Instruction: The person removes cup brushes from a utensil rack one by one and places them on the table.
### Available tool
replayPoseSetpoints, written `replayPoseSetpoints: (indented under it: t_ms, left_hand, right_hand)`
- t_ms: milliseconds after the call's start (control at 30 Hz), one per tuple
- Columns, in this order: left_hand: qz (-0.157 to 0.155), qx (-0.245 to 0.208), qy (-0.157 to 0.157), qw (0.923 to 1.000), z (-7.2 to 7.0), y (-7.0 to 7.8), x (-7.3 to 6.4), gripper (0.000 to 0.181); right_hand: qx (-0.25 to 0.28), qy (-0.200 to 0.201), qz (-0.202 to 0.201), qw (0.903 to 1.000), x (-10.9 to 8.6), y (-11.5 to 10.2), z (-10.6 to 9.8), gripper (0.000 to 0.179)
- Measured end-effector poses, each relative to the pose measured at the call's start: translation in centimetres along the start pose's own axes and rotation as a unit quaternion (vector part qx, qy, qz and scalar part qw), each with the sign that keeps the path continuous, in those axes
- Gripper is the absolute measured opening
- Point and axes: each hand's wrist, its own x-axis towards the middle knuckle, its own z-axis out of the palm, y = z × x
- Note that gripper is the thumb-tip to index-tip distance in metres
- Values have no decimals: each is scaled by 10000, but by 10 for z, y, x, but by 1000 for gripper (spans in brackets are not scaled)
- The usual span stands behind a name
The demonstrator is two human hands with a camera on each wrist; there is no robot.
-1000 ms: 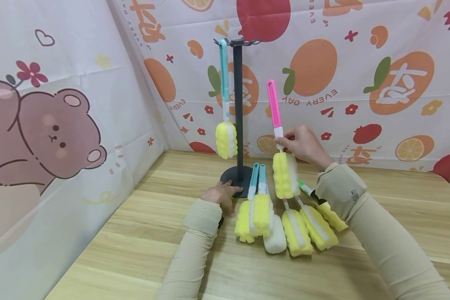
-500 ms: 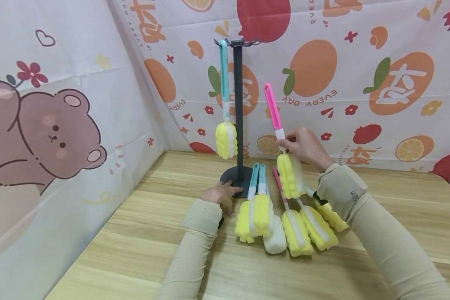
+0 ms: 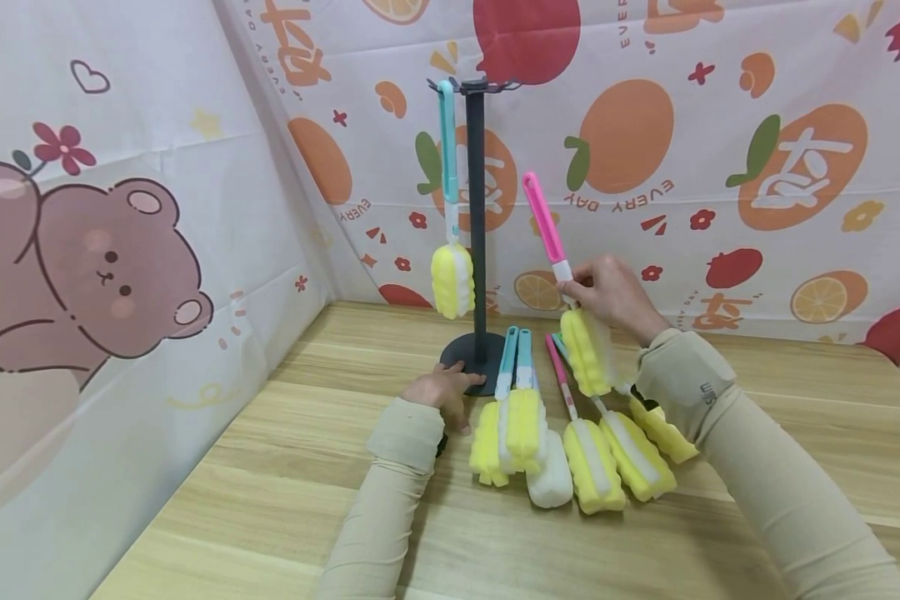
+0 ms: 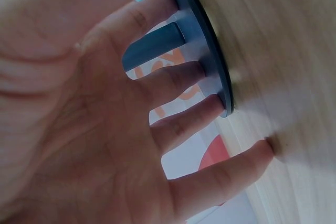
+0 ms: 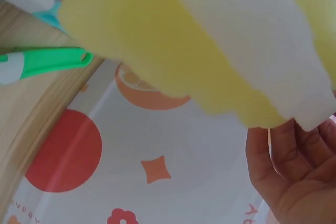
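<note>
My right hand [image 3: 611, 292] pinches a pink-handled sponge brush [image 3: 543, 218] by its white neck, above the table. Its handle leans up to the left, and its yellow-and-white sponge head [image 5: 210, 40] fills the top of the right wrist view. With fingers spread, my left hand [image 3: 438, 392] rests on the round base [image 3: 461, 354] of a black stand [image 3: 477, 208]. In the left wrist view, one fingertip [image 4: 265, 148] touches the tabletop beside that base. A teal-handled sponge brush [image 3: 448, 150] hangs from a hook at the stand's top left.
Several sponge brushes [image 3: 594, 467] lie fanned on the wooden table [image 3: 292, 467], right of my left hand. A white-headed one [image 3: 551, 475] is among them. A green handle [image 5: 55, 61] shows in the right wrist view. Printed cloth [image 3: 622, 142] hangs behind and at the left.
The pink brush has tilted further: its handle end has swung left and slightly down, its sponge head right. My left hand and the stand have stayed put.
</note>
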Motion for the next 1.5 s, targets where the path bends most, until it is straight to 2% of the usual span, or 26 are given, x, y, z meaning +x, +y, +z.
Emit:
replayPoseSetpoints:
  t_ms: [733, 967, 1500]
  left_hand:
    - [12, -72, -23, 10000, 0, 0, -2, 90]
    - [53, -71, -1, 10000, 1, -1, 0, 89]
    - [48, -84, 43, 9999, 0, 0, 0, 89]
  right_hand:
    - [-592, 156, -330, 9976, -3, 10, 5, 18]
    - [-1081, 285, -712, 9912, -4, 14, 4, 20]
    - [-1644, 246, -758, 9832, -7, 21, 4, 19]
